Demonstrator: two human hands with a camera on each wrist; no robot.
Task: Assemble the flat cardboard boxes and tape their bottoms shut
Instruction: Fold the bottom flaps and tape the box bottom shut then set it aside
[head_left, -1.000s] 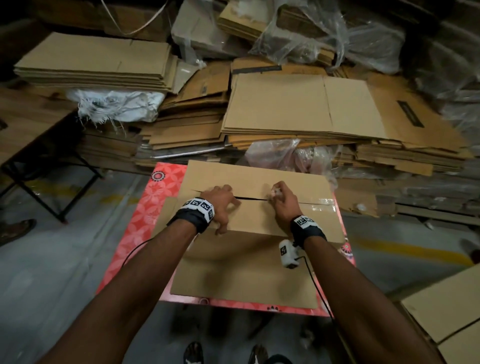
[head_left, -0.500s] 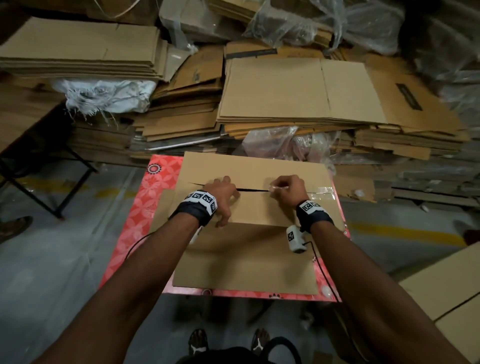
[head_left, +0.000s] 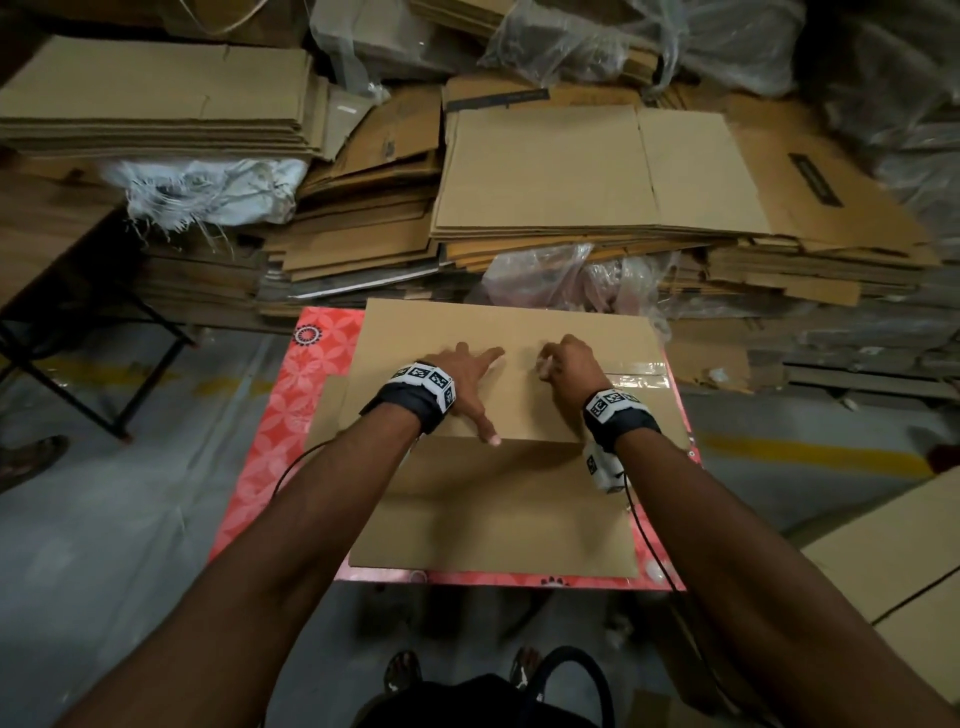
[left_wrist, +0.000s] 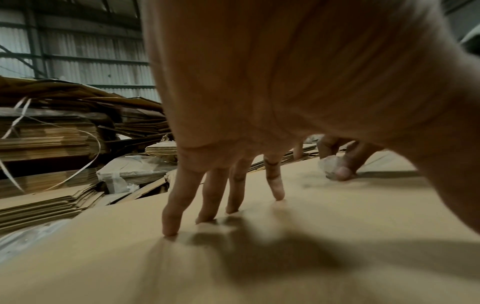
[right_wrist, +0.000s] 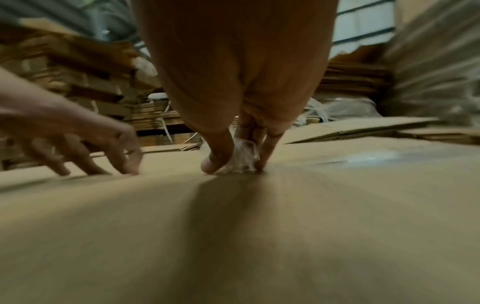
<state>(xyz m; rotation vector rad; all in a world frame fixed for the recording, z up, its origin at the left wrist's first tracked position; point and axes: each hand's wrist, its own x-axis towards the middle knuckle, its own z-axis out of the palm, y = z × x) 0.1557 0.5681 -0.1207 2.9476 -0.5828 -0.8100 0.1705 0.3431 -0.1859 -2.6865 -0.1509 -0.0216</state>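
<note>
A brown cardboard box (head_left: 493, 499) lies on a red patterned table (head_left: 270, 431), its bottom flaps folded together on top. My left hand (head_left: 470, 364) presses flat on the flaps with straight, spread fingers; in the left wrist view its fingertips (left_wrist: 170, 230) touch the cardboard. Just to the right, my right hand (head_left: 550, 364) pinches the end of clear tape (right_wrist: 242, 156) between thumb and fingers, down at the seam. A strip of that tape (head_left: 636, 375) lies stuck along the seam out to the box's right edge.
Stacks of flat cardboard (head_left: 571, 171) and plastic-wrapped bundles (head_left: 571, 275) rise right behind the table. A dark folding table (head_left: 78, 312) stands at the left. Another cardboard box (head_left: 893, 561) sits low on the right. My feet (head_left: 405, 670) stand under the near edge.
My left hand went from curled fingers at the seam to flat, spread fingers. The dark gap between the flaps no longer shows. The right hand has shifted slightly left with the tape.
</note>
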